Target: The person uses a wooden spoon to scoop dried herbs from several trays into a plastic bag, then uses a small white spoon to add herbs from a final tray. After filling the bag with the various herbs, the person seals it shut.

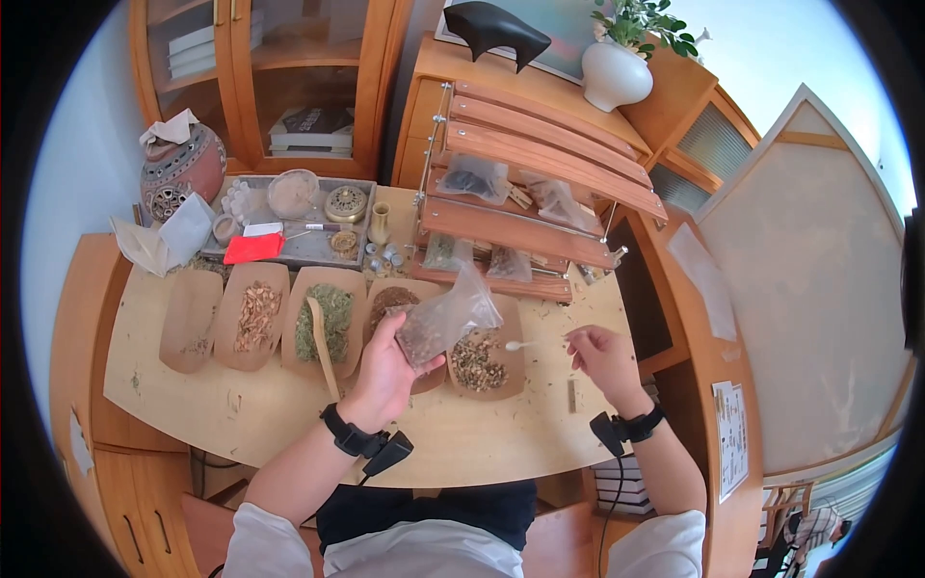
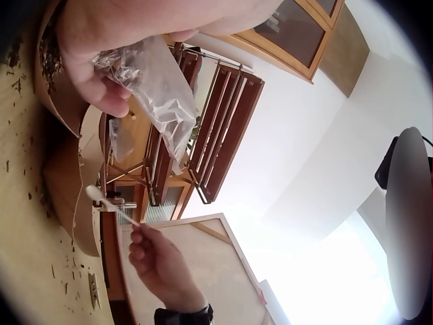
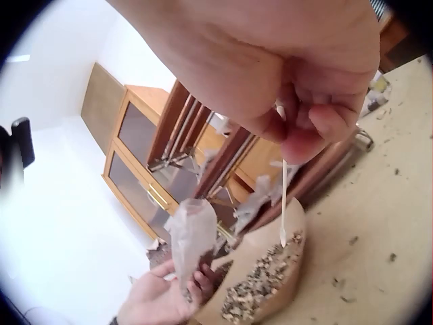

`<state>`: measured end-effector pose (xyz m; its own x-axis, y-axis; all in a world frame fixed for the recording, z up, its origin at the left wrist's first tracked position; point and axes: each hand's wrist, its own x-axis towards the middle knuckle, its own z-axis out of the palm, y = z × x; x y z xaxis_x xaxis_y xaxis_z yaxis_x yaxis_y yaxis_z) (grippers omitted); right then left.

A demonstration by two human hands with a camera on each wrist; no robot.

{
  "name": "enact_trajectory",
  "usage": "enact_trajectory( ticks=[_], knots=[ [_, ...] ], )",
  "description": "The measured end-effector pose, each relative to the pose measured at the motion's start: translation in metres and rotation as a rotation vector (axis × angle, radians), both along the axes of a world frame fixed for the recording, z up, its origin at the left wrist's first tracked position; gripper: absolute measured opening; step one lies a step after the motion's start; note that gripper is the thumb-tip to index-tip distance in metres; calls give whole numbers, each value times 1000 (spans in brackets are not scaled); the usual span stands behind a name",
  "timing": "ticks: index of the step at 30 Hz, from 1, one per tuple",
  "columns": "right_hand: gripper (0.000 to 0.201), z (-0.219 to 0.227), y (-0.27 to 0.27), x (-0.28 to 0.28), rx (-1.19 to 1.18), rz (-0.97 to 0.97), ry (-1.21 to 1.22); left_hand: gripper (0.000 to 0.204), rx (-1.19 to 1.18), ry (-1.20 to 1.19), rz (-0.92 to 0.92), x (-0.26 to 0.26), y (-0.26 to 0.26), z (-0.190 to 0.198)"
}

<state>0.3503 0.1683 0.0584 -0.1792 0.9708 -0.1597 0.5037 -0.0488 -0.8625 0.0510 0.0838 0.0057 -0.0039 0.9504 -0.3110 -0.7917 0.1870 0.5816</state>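
Note:
My left hand [image 1: 385, 374] holds a clear plastic bag [image 1: 453, 316] by its lower end, above the paper trays. Brown dried bits show in the bottom of the bag, and its top rises loosely. In the right wrist view, the bag [image 3: 191, 233] leans over the fingers of the left hand [image 3: 159, 298]. My right hand [image 1: 605, 361] pinches a small white spoon [image 2: 108, 204] by the end of its thin handle. The spoon's tip [image 3: 283, 238] overlaps the tray of chopped bits [image 3: 260, 277] in the right wrist view.
Boat-shaped paper trays [image 1: 191, 328] line the table, several with dried herbs; a wooden scoop [image 1: 323, 352] lies across the green one. Behind stands a wooden rack [image 1: 525, 217] with filled bags. A clothespin [image 1: 573, 395] lies near the right hand. A grey tray [image 1: 361, 252] carries small containers.

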Motion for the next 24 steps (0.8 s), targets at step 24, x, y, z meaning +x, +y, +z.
enact_trajectory(
  ticks=[24],
  knots=[
    [19, -30, -3, -14, -460, -31, 418, 39, -33, 29, 7, 0, 2, -1]
  ],
)
